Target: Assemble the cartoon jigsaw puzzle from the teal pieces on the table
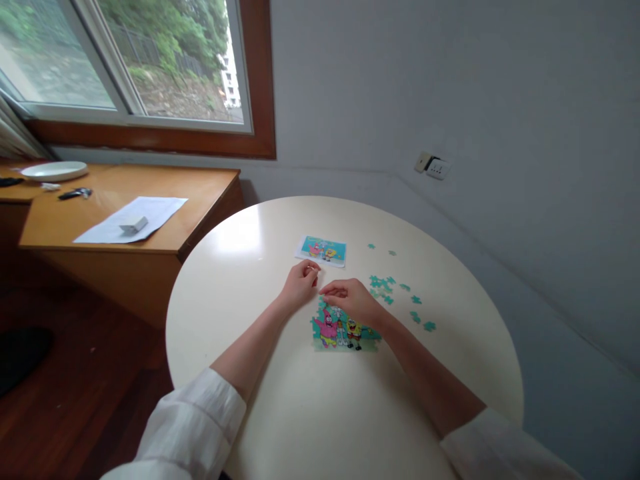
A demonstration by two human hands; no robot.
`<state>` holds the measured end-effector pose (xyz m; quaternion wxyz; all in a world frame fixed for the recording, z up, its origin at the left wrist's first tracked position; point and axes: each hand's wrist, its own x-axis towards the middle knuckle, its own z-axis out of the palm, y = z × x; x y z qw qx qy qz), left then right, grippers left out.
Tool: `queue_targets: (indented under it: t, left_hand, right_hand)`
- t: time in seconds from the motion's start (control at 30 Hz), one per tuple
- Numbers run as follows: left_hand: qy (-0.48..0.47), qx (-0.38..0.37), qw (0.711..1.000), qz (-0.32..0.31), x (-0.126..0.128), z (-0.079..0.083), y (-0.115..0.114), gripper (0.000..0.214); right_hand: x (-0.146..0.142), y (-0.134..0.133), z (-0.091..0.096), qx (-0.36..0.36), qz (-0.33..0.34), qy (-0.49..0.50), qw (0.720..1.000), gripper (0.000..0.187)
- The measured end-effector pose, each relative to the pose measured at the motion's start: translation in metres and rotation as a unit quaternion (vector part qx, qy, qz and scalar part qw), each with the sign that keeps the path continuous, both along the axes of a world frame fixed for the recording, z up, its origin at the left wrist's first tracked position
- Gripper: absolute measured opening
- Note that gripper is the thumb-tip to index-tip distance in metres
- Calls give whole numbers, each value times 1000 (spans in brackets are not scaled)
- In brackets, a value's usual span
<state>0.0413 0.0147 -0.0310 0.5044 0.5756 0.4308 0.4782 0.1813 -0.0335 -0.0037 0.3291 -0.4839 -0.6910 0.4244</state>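
A partly assembled cartoon jigsaw puzzle [345, 331] lies on the round cream table [280, 400]. My left hand [301, 283] rests just beyond its upper left corner, fingers curled in a pinch around something small I cannot make out. My right hand [350, 299] lies over the puzzle's top edge, fingers bent and pressed together near the left hand. A small reference picture [321, 251] of the same cartoon sits just beyond both hands. Several loose teal pieces [383, 285] are scattered to the right of my right hand.
A wooden desk [150, 250] stands to the left with a sheet of paper [133, 218], a small grey box, a white plate [54, 171] and a dark tool. Above it is a window. A wall socket [434, 165] sits on the grey wall.
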Motion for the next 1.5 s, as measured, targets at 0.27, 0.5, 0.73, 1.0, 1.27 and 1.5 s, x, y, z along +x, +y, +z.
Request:
queue_targets:
  t: [0.27,0.5,0.73,1.0,1.27,1.5]
  left_hand:
    - [1,-3,1000,-3,2,-2,1,6]
    - [16,7,1000,-6,2,-3,0,7]
    - [43,22,999,-2,2,-2,0,6]
    - [51,24,998,-5,2,-4,0,6]
    - [54,28,998,-8,1,-6,2,8]
    - [45,19,999,-6,2,-3,0,7]
  right_hand:
    - [-11,-3,-5,40,-25,-42,998,15]
    - [-13,-6,-6,48,-31,-53,997,15]
    - [-15,-11,-5,32,-13,-60,998,14]
    - [-14,-11,-8,40,5,-54,998,14]
    - [-13,-10,-10,62,10,-75,995,13]
    - [-13,-8,-14,92,-2,-99,991,12]
